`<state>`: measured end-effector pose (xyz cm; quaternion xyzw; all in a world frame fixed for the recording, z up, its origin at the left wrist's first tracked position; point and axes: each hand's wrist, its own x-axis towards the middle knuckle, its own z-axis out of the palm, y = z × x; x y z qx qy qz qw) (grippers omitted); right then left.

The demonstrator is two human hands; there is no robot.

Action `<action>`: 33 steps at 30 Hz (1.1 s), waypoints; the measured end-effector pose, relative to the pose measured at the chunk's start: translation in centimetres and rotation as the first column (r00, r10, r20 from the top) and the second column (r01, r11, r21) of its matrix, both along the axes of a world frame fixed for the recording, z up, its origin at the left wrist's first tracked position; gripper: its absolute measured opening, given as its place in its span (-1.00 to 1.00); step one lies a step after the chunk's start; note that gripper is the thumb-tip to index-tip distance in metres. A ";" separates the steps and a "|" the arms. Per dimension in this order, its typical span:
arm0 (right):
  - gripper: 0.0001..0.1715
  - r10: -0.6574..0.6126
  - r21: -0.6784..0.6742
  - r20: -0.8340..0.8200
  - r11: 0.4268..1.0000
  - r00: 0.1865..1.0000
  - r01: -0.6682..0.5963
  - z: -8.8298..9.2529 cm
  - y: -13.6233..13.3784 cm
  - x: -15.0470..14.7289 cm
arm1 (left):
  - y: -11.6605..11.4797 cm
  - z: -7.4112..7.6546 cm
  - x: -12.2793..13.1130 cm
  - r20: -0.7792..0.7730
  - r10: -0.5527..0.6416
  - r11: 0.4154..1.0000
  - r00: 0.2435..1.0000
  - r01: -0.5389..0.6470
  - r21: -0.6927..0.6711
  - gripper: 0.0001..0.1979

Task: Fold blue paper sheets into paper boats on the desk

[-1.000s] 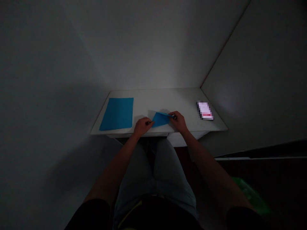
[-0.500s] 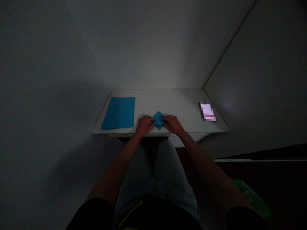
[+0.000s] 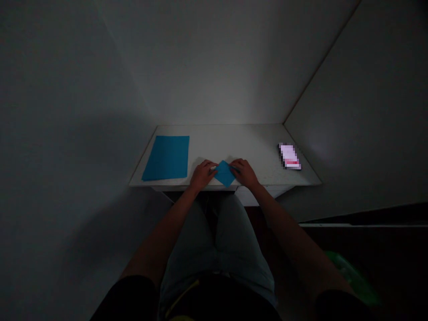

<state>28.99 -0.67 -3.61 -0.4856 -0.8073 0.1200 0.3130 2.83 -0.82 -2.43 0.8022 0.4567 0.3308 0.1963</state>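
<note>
A small folded piece of blue paper [image 3: 225,173] lies diamond-wise near the front edge of the white table, its near corner pointing toward me. My left hand [image 3: 203,174] pinches its left corner between thumb and fingers. At the right corner, my right hand [image 3: 244,172] grips the paper the same way. The fingertips cover both side corners. To the left of my hands lies a stack of larger blue paper sheets [image 3: 167,157].
The white table [image 3: 230,138] stands against the back wall, with walls on either side. A phone [image 3: 289,156] with a lit, blurred screen lies at its right end. Below right, a green bag-like thing [image 3: 354,276] rests in the dark.
The blue paper has shifted slightly right and toward me. Its raised upper layer now looks like one flat diamond. My right hand has moved a little to the right.
</note>
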 end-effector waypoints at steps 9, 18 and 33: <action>-0.09 0.212 -0.071 0.203 0.977 0.956 -0.202 1.4 -4.6 2.2 | -3.4 -0.2 -1.2 -0.211 -0.266 0.961 0.941 0.276 0.019 -0.23; -0.59 0.028 -0.214 -0.248 0.973 0.968 -0.083 2.9 -4.0 2.1 | -3.2 1.1 0.1 0.166 -0.012 0.997 0.986 0.025 -0.074 -0.72; -0.65 -0.162 -0.174 -0.494 0.981 0.854 0.086 0.2 0.5 0.9 | -0.6 0.2 3.0 0.362 0.101 0.946 0.927 0.023 -0.322 -0.72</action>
